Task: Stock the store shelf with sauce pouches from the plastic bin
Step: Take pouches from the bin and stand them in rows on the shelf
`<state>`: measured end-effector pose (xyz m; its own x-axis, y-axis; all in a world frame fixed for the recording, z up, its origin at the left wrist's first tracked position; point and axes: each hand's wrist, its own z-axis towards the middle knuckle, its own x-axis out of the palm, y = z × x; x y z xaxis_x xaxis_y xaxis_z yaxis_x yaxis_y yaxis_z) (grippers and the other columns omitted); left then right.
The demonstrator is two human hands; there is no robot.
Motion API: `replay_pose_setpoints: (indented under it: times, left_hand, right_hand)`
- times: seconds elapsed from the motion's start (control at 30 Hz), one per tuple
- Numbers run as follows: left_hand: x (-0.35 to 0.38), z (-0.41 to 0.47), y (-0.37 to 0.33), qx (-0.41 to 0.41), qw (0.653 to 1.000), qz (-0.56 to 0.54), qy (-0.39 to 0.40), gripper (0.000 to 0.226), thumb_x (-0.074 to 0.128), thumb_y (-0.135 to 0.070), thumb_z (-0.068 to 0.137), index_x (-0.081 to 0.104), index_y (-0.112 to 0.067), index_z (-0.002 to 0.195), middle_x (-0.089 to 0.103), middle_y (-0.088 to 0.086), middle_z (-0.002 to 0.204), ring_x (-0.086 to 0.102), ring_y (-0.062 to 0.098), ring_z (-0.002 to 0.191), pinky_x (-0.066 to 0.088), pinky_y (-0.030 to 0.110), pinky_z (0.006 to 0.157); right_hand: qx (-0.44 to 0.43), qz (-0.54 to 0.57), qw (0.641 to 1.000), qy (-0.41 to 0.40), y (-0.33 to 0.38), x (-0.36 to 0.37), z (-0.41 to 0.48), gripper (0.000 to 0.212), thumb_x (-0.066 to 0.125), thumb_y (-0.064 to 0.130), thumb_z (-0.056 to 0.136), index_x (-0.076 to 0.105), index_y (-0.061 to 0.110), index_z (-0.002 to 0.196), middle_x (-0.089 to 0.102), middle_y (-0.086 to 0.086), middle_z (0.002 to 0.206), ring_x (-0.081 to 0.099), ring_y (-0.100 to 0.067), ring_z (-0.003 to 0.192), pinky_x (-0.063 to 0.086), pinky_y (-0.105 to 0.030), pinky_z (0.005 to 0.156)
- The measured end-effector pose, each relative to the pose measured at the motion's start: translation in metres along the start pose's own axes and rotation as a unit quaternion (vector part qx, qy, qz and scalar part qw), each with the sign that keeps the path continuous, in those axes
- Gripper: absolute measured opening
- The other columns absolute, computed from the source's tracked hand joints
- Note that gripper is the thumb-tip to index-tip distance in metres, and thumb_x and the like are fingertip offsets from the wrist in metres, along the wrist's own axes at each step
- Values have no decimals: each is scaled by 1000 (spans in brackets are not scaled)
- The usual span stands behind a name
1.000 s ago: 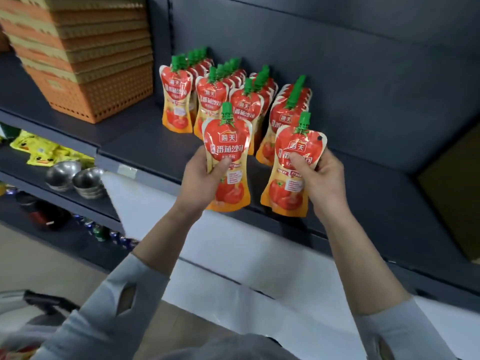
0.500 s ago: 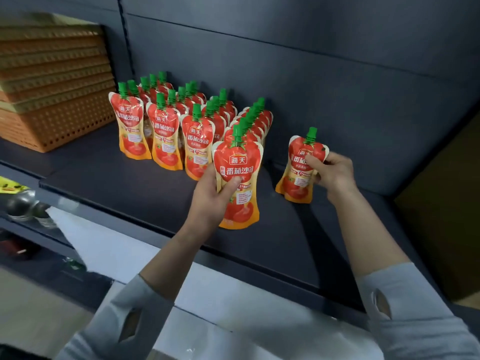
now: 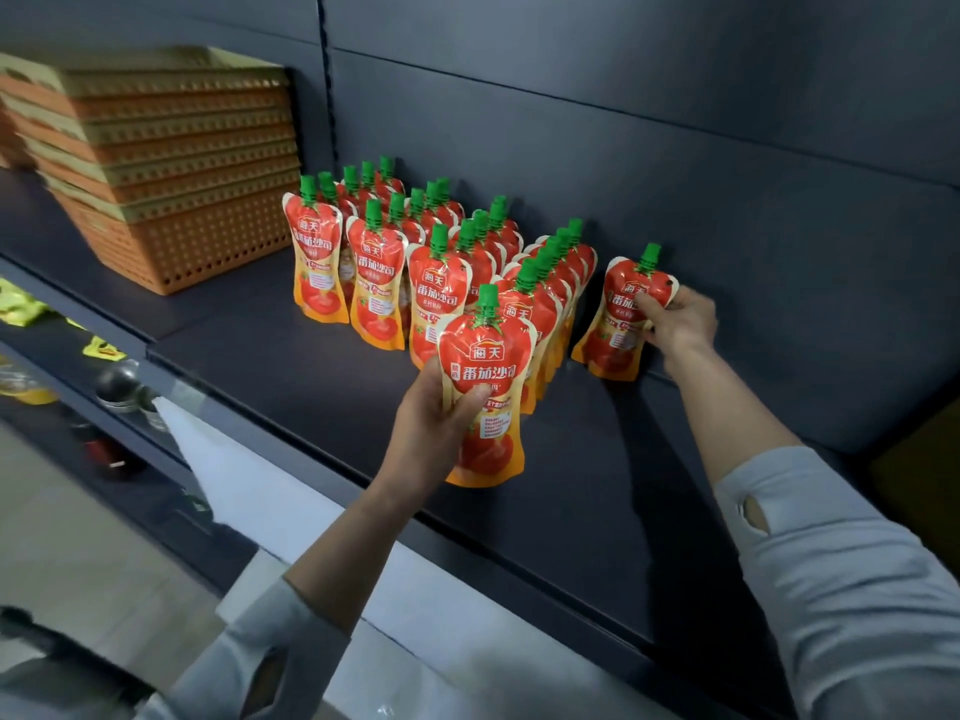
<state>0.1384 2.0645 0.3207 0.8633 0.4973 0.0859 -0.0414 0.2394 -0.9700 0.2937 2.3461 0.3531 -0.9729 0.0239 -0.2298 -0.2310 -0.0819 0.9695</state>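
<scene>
Several rows of red and orange sauce pouches [image 3: 374, 288] with green caps stand on the dark shelf [image 3: 291, 366]. My left hand [image 3: 436, 413] grips one pouch [image 3: 485, 376] upright in front of the rightmost row, its base low over the shelf. My right hand [image 3: 675, 319] holds another pouch [image 3: 621, 314] by its upper right edge. That pouch stands against the back wall, just right of the rows. The plastic bin is out of view.
A stack of orange and yellow perforated baskets [image 3: 171, 179] fills the shelf's left part. Metal bowls [image 3: 119, 381] and yellow packets [image 3: 23, 306] lie on the lower shelves at left. The dark back panel [image 3: 675, 163] closes the shelf behind.
Both hands carried their pouches from in front of the shelf onto it. The right pouch now stands at the back wall; the left pouch has come down in front of the rightmost row.
</scene>
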Motion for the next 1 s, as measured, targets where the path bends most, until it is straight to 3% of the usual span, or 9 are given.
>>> replay_pose_setpoints:
  times: [0.13,0.27,0.33,0.4,0.47,0.57,0.63,0.77,1.0]
  left_hand:
    - [5,-2,0,-4,1000,5,6,40,60,-16,93,50,-14,132,66,-5,119,66,8,106,55,18,79]
    - [12,-3,0,-8,1000,22,16,40,60,-20,93,49,-17,132,65,-5,120,64,10,109,56,21,84]
    - [17,-4,0,-7,999,30,25,40,60,-20,93,49,-19,132,65,-5,121,64,10,109,55,25,87]
    - [25,-4,1,-4,999,37,37,40,61,-20,93,49,-21,131,65,-6,120,63,10,110,55,29,90]
    - [35,-3,4,6,997,57,51,38,61,-21,93,50,-21,129,65,-6,118,63,8,109,54,32,92]
    - [54,-3,9,18,995,73,69,37,62,-23,92,51,-19,127,66,-4,116,63,8,108,53,39,94]
    - [68,-4,11,22,994,59,84,40,62,-29,89,52,-21,127,66,-2,117,63,12,109,53,42,94]
    - [89,-1,20,9,992,35,120,33,63,-24,91,55,-17,122,68,-1,114,65,12,107,53,43,95]
    - [102,7,47,44,964,214,149,49,58,-19,94,43,-17,141,50,0,139,47,13,128,42,34,106]
  right_hand:
    - [-16,-43,999,-8,0,2,3,21,78,23,85,71,22,105,73,0,107,69,-19,101,57,-45,94]
    - [-47,-94,993,-46,7,-11,-22,43,79,18,83,59,20,121,67,-2,118,64,-19,108,53,-40,98]
    - [-96,-85,989,-76,16,-20,-53,35,75,20,86,58,21,116,66,-3,114,62,-15,100,53,-37,95]
    - [-123,-17,992,0,27,-28,-93,20,69,34,90,65,20,104,70,-1,102,65,-13,92,56,-38,90]
    - [-88,34,984,150,37,-37,-134,32,63,47,93,72,17,101,74,0,96,69,-11,88,58,-33,74]
    - [-76,4,962,263,37,-46,-165,18,71,32,89,75,16,98,77,2,92,71,-9,82,52,-23,53]
    - [-70,22,966,249,34,-52,-168,13,75,19,87,76,10,96,78,-4,90,71,-11,72,50,-21,49]
    - [-71,28,979,190,29,-71,-157,9,74,15,88,76,9,94,78,-3,85,71,-9,65,54,-20,53]
    - [-78,35,994,70,12,-76,-107,5,69,20,93,73,19,95,77,2,94,75,-13,87,60,-26,66]
